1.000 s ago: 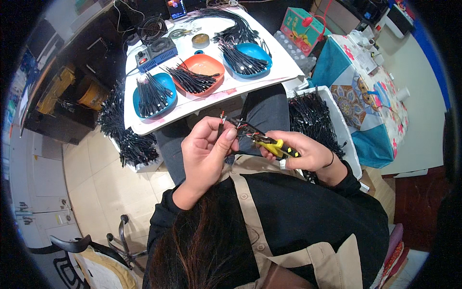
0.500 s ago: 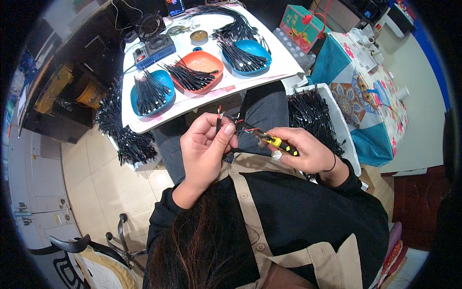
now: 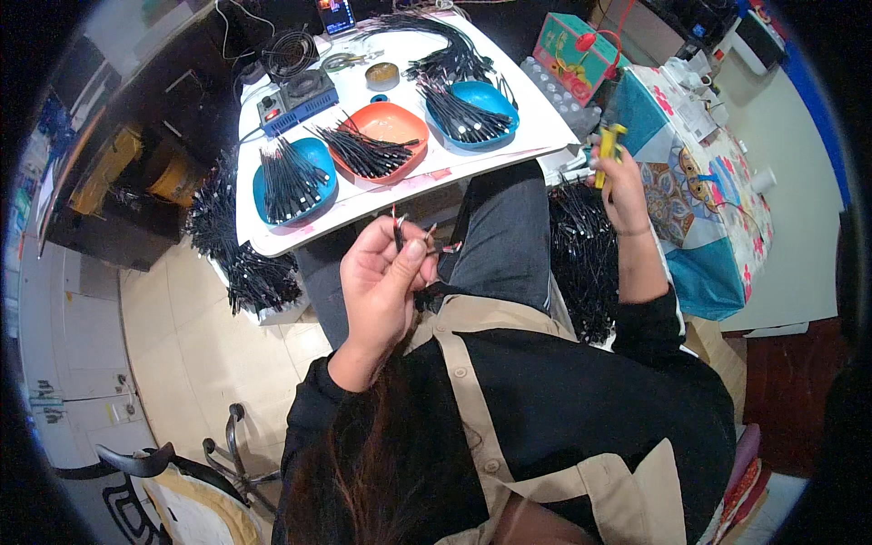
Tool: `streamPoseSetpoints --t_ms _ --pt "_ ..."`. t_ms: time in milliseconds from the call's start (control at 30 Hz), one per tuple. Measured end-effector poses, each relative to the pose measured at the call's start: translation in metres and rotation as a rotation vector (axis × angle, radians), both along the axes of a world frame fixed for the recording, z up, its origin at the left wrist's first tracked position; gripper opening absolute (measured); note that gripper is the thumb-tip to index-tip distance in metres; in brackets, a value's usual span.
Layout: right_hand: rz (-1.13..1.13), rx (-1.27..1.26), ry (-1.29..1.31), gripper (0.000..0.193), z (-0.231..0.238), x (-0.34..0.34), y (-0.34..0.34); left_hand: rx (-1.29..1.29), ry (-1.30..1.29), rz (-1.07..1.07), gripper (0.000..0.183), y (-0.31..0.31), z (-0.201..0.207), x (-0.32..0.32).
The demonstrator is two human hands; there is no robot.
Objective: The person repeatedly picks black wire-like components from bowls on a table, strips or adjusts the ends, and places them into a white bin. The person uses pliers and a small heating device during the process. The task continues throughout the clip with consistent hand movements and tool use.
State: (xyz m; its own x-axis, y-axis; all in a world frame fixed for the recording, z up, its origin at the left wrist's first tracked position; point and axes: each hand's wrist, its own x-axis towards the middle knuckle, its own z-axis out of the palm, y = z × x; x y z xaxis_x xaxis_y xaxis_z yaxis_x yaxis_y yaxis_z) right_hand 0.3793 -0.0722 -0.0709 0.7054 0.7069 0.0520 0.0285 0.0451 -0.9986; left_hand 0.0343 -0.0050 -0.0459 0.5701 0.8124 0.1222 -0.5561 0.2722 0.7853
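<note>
My left hand (image 3: 381, 282) pinches a short black cable (image 3: 398, 234) between thumb and fingers over my lap. Thin red and pale wire ends stick out from its top, and more stripped ends show to the right of the fingertips. Off to the right, beyond the table's corner, my right hand (image 3: 625, 193) is raised and closed round yellow-and-black handled pliers (image 3: 608, 153). Their jaws cannot be made out clearly. On the white table (image 3: 363, 202) stand a left blue bowl (image 3: 320, 156), an orange bowl (image 3: 391, 120) and a right blue bowl (image 3: 495, 95), each with black cables.
A blue heater with a fan (image 3: 304, 102), a round tin (image 3: 382, 76) and a cable bundle (image 3: 459, 50) occupy the table's far part. Cable-filled boxes flank my knees, with piles at the left (image 3: 254, 272) and right (image 3: 581, 254). A cloth-covered table (image 3: 668, 113) stands right.
My right hand has swung away from the left, up and to the right, carrying the pliers. The left hand stays over my lap with the cable, which has shifted slightly left.
</note>
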Motion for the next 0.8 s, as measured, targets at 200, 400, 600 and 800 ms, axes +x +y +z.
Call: streamPoseSetpoints --t_ms 200,400,600,800 --pt "-0.154 -0.682 -1.113 0.061 -0.051 0.056 0.078 -0.066 -0.025 -0.047 0.012 0.003 -0.004 0.013" --pt "-0.132 -0.758 -1.107 0.078 -0.047 0.028 0.101 -0.016 -0.044 -0.085 0.023 0.013 -0.002 0.012" --pt "0.401 -0.005 -0.941 0.049 0.023 -0.044 0.047 0.009 -0.034 -0.096 0.024 0.014 -0.005 0.014" --pt "0.904 0.248 -0.070 0.030 0.054 -0.133 0.020 0.056 -0.033 -0.131 0.019 0.001 -0.002 0.015"
